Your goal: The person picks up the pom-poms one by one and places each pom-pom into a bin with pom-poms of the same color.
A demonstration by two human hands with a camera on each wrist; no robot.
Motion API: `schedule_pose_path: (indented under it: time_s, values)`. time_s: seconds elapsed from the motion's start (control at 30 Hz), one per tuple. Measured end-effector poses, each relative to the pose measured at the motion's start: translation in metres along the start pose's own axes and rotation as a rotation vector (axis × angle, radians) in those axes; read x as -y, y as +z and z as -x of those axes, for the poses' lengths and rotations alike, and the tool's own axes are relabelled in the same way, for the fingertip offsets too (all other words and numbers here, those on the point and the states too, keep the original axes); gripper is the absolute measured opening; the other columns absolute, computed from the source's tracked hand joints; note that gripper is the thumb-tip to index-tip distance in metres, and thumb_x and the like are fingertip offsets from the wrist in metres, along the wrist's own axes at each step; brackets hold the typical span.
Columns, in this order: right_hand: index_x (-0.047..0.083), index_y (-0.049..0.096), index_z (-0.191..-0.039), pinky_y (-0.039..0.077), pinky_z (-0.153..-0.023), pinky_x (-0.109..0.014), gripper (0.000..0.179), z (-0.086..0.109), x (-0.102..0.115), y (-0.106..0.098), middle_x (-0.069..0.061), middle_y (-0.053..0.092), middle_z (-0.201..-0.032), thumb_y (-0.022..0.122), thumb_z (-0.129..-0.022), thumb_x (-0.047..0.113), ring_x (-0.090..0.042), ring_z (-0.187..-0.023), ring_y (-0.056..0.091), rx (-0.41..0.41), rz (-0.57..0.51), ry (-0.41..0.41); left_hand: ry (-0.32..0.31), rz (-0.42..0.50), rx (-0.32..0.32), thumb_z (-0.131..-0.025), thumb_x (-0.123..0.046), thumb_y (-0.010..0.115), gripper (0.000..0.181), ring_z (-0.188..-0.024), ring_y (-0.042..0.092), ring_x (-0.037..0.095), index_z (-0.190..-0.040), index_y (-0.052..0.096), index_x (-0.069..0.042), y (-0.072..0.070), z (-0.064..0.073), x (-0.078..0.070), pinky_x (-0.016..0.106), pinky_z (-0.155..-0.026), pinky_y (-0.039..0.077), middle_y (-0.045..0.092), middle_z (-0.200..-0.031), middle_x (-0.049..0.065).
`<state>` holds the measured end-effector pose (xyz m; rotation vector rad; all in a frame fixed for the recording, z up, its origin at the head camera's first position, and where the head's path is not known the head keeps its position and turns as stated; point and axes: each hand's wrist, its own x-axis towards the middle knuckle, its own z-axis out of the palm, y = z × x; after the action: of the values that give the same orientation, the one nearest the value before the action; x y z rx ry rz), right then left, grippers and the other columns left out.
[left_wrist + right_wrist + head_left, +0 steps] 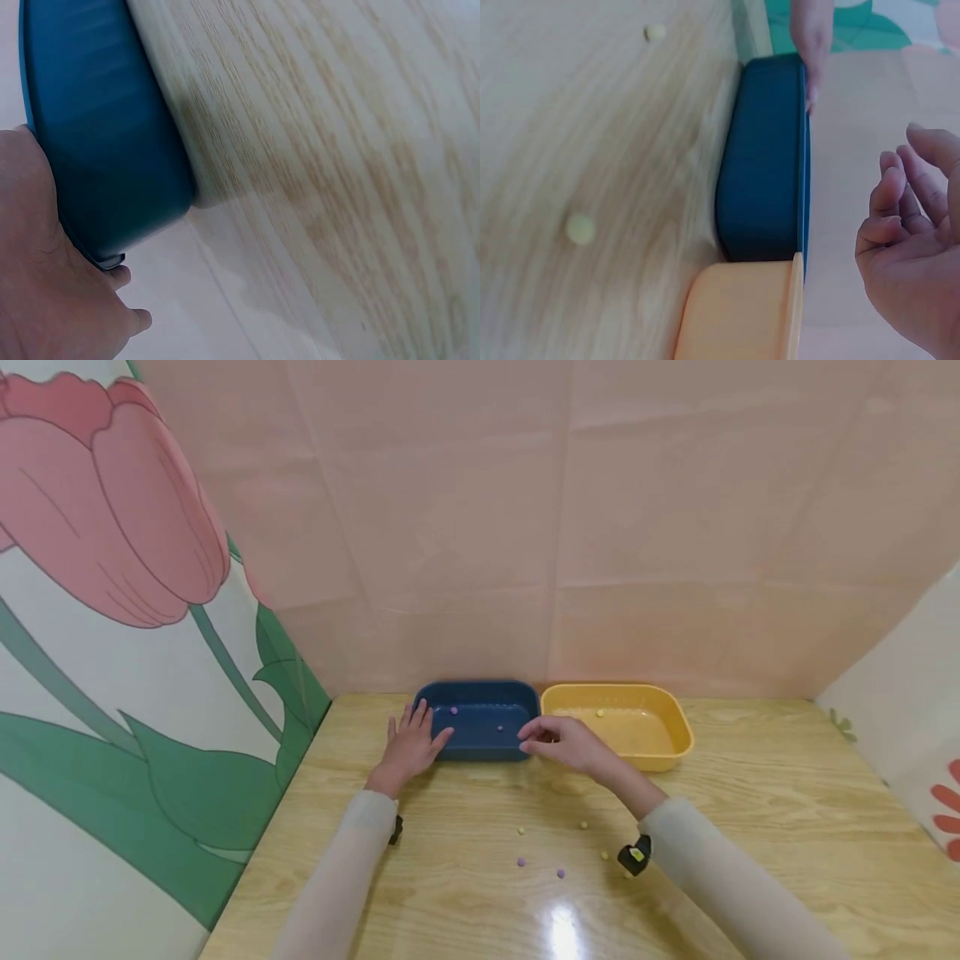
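Note:
My left hand (pixel 408 750) lies over the left rim of a dark blue basin (pixel 480 753), fingers spread. The left wrist view shows that hand (pixel 52 285) touching the basin's rim (pixel 71 232). Two small purple balls (pixel 453 712) are within the blue basin's outline. My right hand (pixel 566 743) hovers above where the blue basin meets a yellow basin (pixel 660 762). In the right wrist view its fingers (pixel 885 199) are loosely bent, thumb apart, and no object shows between them. One small yellow ball (pixel 600 713) is in the yellow basin.
On the wooden table (pixel 450 893), nearer me, lie several small yellow balls (pixel 584 825) and two purple balls (pixel 561 874). A pink covering (pixel 450 568) rises behind the basins. A flower-patterned panel (pixel 112 693) stands at the left, a white one (pixel 900 727) at the right.

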<state>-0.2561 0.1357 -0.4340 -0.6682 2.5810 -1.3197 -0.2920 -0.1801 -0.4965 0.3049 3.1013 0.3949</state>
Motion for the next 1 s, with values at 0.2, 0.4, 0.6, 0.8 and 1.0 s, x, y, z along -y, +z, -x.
schedule_pose_path:
  time_s: [0.2, 0.4, 0.6, 0.8, 1.0]
  values:
    - [0.016, 0.074, -0.108, 0.047, -0.066, -0.025, 0.014, 0.026, 0.006, 0.005, 0.003, 0.066, -0.090, 0.072, -0.096, 0.024, -0.017, -0.078, 0.056, 0.042, -0.008, -0.074, -0.002, 0.012, 0.007, -0.105, -0.064, 0.023, 0.082, -0.156, -0.001, 0.035, -0.161, 0.024, -0.004, 0.001, 0.001, -0.002, 0.064, -0.121, 0.003, 0.008, -0.170, 0.011]
    - [0.015, 0.073, -0.108, 0.047, -0.063, -0.024, 0.015, 0.050, 0.006, 0.011, 0.007, 0.064, -0.087, 0.073, -0.096, 0.023, -0.011, -0.073, 0.055, 0.070, 0.011, -0.174, -0.004, 0.009, 0.008, -0.105, -0.064, 0.022, 0.081, -0.156, -0.002, 0.035, -0.161, 0.023, -0.004, 0.001, 0.002, -0.004, 0.063, -0.121, 0.003, 0.007, -0.170, 0.011]
    - [0.015, 0.074, -0.107, 0.048, -0.061, -0.025, 0.014, 0.070, 0.001, 0.016, 0.007, 0.066, -0.087, 0.074, -0.094, 0.020, -0.007, -0.070, 0.054, 0.075, 0.001, -0.229, -0.002, 0.008, 0.002, -0.105, -0.064, 0.022, 0.082, -0.156, -0.002, 0.035, -0.161, 0.024, -0.004, 0.001, 0.002, -0.003, 0.064, -0.121, 0.004, 0.008, -0.170, 0.011]
    - [0.012, 0.073, -0.109, 0.048, -0.061, -0.023, 0.017, 0.085, -0.009, 0.022, 0.006, 0.068, -0.088, 0.075, -0.093, 0.016, -0.005, -0.071, 0.054, 0.068, -0.021, -0.253, -0.004, 0.014, -0.004, -0.105, -0.064, 0.023, 0.081, -0.156, -0.001, 0.035, -0.161, 0.025, -0.004, 0.001, 0.002, -0.002, 0.064, -0.121, 0.005, 0.009, -0.170, 0.011]
    - [0.011, 0.073, -0.109, 0.048, -0.061, -0.023, 0.018, 0.095, -0.018, 0.027, 0.005, 0.068, -0.087, 0.075, -0.092, 0.007, -0.002, -0.070, 0.053, 0.101, -0.013, -0.273, -0.010, 0.021, 0.006, -0.105, -0.065, 0.021, 0.082, -0.157, -0.004, 0.034, -0.161, 0.023, -0.004, -0.002, 0.002, -0.002, 0.064, -0.121, 0.002, 0.007, -0.171, 0.011]
